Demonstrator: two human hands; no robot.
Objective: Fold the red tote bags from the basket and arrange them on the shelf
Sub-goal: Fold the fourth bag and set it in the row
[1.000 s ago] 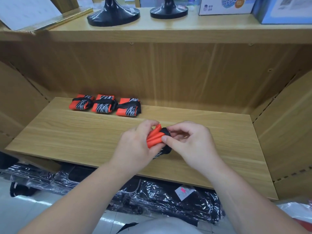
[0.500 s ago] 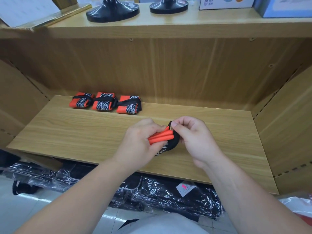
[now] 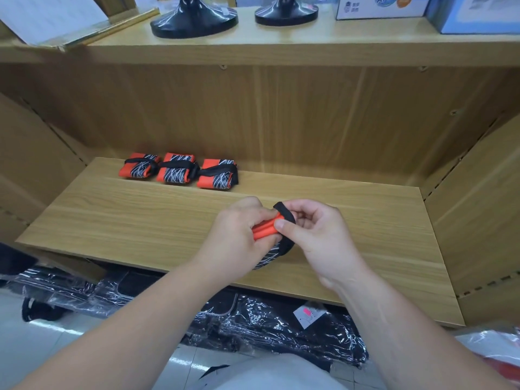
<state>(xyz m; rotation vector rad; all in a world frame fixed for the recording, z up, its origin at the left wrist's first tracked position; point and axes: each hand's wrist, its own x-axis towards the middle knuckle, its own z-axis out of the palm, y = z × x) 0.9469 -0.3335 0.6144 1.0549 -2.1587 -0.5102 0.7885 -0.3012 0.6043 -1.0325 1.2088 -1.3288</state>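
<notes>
Nearest me, black plastic-wrapped goods [image 3: 267, 325] lie under the shelf [image 3: 126, 220]; over its front half my left hand [image 3: 233, 243] is curled round a rolled red bag [image 3: 264, 229], fingers clamped on the folds; my right hand [image 3: 318, 237] pinches the bag's black strap [image 3: 284, 212] between thumb and forefinger at the roll's right end; whether the bag touches the board I cannot tell; farther back three folded bags [image 3: 177, 171] sit in a touching row by the back wall; above stand two black bases [image 3: 194, 18].
</notes>
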